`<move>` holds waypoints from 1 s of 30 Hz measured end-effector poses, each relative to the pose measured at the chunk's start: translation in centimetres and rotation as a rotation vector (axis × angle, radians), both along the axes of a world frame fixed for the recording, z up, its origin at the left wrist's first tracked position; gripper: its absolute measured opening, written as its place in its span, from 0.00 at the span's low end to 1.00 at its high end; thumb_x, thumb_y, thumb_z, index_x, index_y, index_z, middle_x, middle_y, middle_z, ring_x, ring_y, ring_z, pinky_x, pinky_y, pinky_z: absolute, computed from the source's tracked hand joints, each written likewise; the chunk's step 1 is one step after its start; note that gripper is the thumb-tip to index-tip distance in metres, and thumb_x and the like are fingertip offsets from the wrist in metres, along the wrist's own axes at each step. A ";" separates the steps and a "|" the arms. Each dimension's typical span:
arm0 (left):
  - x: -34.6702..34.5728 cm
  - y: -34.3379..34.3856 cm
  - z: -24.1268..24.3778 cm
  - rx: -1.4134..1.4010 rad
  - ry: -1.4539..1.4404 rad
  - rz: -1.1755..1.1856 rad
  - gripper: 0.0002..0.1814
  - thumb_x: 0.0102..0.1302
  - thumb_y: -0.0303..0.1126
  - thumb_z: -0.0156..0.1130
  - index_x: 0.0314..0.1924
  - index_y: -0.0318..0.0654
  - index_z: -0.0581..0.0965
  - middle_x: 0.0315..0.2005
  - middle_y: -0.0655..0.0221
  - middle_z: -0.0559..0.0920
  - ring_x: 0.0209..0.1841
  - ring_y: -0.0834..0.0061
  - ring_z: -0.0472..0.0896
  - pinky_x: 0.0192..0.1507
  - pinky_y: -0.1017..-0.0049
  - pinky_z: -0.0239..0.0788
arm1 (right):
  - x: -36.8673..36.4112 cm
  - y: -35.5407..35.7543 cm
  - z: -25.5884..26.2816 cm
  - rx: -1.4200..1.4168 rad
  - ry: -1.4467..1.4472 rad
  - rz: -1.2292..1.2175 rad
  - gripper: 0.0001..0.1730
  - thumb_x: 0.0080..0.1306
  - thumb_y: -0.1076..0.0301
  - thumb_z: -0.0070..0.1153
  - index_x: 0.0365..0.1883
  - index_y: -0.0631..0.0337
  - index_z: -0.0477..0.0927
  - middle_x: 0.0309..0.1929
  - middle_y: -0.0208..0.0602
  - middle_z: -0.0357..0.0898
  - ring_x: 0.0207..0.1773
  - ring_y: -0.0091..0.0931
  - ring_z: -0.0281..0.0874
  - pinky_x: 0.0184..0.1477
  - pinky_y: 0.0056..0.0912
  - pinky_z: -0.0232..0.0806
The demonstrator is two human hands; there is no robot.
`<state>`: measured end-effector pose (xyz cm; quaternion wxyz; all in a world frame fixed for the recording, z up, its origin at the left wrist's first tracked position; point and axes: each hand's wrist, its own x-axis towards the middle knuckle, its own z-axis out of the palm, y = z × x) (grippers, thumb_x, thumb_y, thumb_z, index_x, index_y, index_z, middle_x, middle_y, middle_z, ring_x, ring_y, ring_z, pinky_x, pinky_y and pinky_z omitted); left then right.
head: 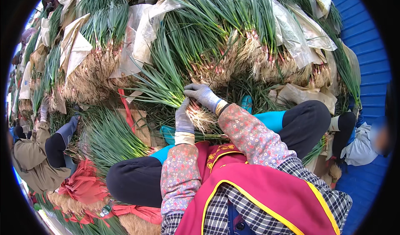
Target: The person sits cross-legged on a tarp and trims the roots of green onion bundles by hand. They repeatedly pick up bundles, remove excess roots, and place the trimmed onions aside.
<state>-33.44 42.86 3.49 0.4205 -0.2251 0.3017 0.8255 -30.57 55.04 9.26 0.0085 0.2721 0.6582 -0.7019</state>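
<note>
Between my two gloved hands is a bunch of green onions, its long leaves fanning up and left, its pale bulbs and stringy roots hanging to the right. My left hand, in a grey-purple glove, closes round the stems from below. My right hand grips the same bunch from above, near the bulbs. A loose pile of green onions lies beside my left knee. Beyond my hands rises a large heap of green onions, roots towards me.
Translucent plastic sheets lie among the heaps. A red strap and red cloth are at the left, with a plastic bottle below. Co-workers sit at the left and right. A blue ribbed metal wall stands right.
</note>
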 end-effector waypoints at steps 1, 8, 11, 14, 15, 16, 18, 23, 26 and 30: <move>0.2 -0.4 -0.5 -0.005 -0.008 -0.016 0.14 0.66 0.33 0.60 0.45 0.29 0.75 0.34 0.56 0.82 0.30 0.62 0.82 0.34 0.65 0.79 | 0.3 0.1 -0.1 -0.050 -0.039 0.026 0.18 0.64 0.62 0.59 0.50 0.61 0.79 0.32 0.29 0.79 0.25 0.17 0.72 0.28 0.22 0.68; -0.1 -1.5 -2.3 0.000 0.147 -0.245 0.10 0.64 0.29 0.61 0.39 0.27 0.76 0.27 0.57 0.82 0.23 0.65 0.80 0.24 0.72 0.75 | 1.0 1.3 -0.6 -0.082 -0.130 0.066 0.20 0.60 0.62 0.63 0.49 0.59 0.80 0.28 0.35 0.81 0.23 0.22 0.77 0.27 0.26 0.70; 0.8 -0.2 -1.1 -0.171 0.105 -0.113 0.06 0.63 0.27 0.60 0.37 0.30 0.76 0.23 0.62 0.79 0.19 0.73 0.77 0.18 0.78 0.69 | 1.1 0.6 -0.8 0.263 -0.098 0.012 0.18 0.57 0.61 0.63 0.45 0.59 0.82 0.32 0.40 0.83 0.32 0.29 0.81 0.38 0.30 0.72; -0.1 -2.9 -6.1 -0.072 0.114 -0.188 0.13 0.66 0.33 0.58 0.46 0.30 0.76 0.36 0.58 0.82 0.34 0.66 0.82 0.38 0.67 0.79 | 0.7 -1.4 0.5 0.271 -0.120 -0.077 0.17 0.55 0.62 0.62 0.42 0.58 0.83 0.37 0.42 0.83 0.38 0.31 0.82 0.45 0.30 0.72; 0.3 -1.9 -4.5 0.019 0.054 -0.188 0.14 0.67 0.34 0.57 0.47 0.31 0.76 0.37 0.58 0.82 0.36 0.65 0.81 0.41 0.66 0.78 | 0.9 -1.0 0.2 0.246 -0.152 -0.138 0.17 0.55 0.63 0.62 0.42 0.58 0.83 0.38 0.42 0.83 0.37 0.31 0.82 0.44 0.30 0.72; 1.1 -0.5 -1.0 0.112 -0.008 -0.191 0.15 0.68 0.35 0.56 0.48 0.31 0.75 0.39 0.58 0.82 0.39 0.65 0.81 0.43 0.65 0.77 | 1.2 -0.3 -0.1 0.139 -0.159 -0.163 0.17 0.56 0.64 0.61 0.44 0.59 0.82 0.35 0.40 0.82 0.34 0.28 0.79 0.40 0.29 0.71; 1.4 -0.6 1.1 0.229 -0.037 -0.184 0.16 0.69 0.37 0.54 0.50 0.32 0.74 0.40 0.58 0.81 0.41 0.65 0.80 0.46 0.65 0.76 | 1.3 -0.3 0.3 -0.096 -0.155 -0.171 0.18 0.58 0.65 0.59 0.47 0.59 0.80 0.30 0.35 0.79 0.29 0.23 0.75 0.32 0.26 0.68; 1.1 -1.2 -0.5 0.242 0.021 -0.177 0.14 0.69 0.36 0.54 0.47 0.33 0.75 0.35 0.61 0.81 0.36 0.67 0.80 0.39 0.68 0.75 | 1.6 -0.3 0.8 -0.374 -0.076 -0.181 0.14 0.61 0.67 0.57 0.45 0.60 0.77 0.25 0.28 0.74 0.21 0.17 0.68 0.22 0.20 0.61; 0.8 -0.8 -0.4 0.043 0.038 -0.162 0.10 0.65 0.31 0.61 0.42 0.33 0.77 0.28 0.63 0.81 0.27 0.70 0.80 0.30 0.72 0.75 | 1.7 0.1 0.9 -0.185 -0.071 -0.056 0.16 0.60 0.63 0.60 0.44 0.60 0.77 0.27 0.29 0.75 0.25 0.17 0.70 0.25 0.21 0.63; 1.6 -0.7 -0.8 0.033 0.067 -0.105 0.10 0.65 0.32 0.61 0.41 0.33 0.78 0.33 0.62 0.82 0.31 0.70 0.81 0.35 0.72 0.77 | 1.7 0.1 0.7 0.040 -0.085 0.014 0.18 0.60 0.59 0.62 0.43 0.62 0.78 0.28 0.32 0.78 0.29 0.20 0.74 0.32 0.26 0.68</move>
